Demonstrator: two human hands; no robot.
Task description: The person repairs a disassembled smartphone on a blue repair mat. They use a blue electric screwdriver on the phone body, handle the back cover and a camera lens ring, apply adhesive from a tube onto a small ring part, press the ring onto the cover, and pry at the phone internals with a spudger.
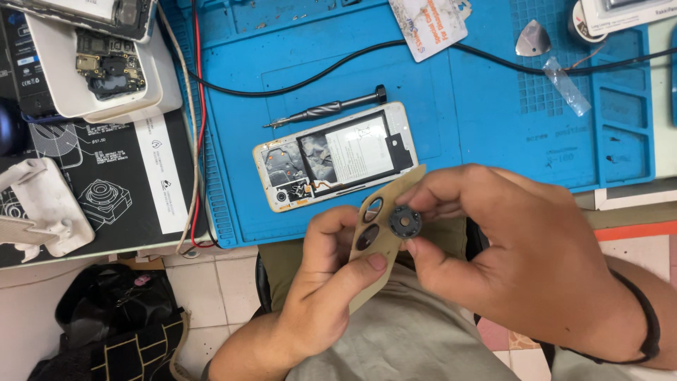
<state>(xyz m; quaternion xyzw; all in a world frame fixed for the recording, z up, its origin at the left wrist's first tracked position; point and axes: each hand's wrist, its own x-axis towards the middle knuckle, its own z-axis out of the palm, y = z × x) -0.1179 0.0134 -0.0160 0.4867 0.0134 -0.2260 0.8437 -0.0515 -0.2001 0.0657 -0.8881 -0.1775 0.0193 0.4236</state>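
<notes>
1. we see the left hand [331, 282] closed on a tan phone back cover [377, 236], thumb pressed across its face and fingers curled behind; the cover is held in the air above the lap, just below the near edge of the blue work mat [479, 106].
2. we see the right hand [508, 247] pinching a small round black part [405, 222] between thumb and fingertips, set against the cover beside its two oval camera openings.
3. on the mat, just above the hands, lies the opened phone [335, 155], its battery and circuit board exposed and its length tilted slightly.
4. a black screwdriver [328, 109] lies just beyond the phone, roughly parallel to its long edge.
5. a black cable [296, 88] crosses the mat farther back; a grey triangular pick [532, 39] rests near the far right corner.
6. at the left, a white tray [106, 70] holds another circuit board, off the mat.
</notes>
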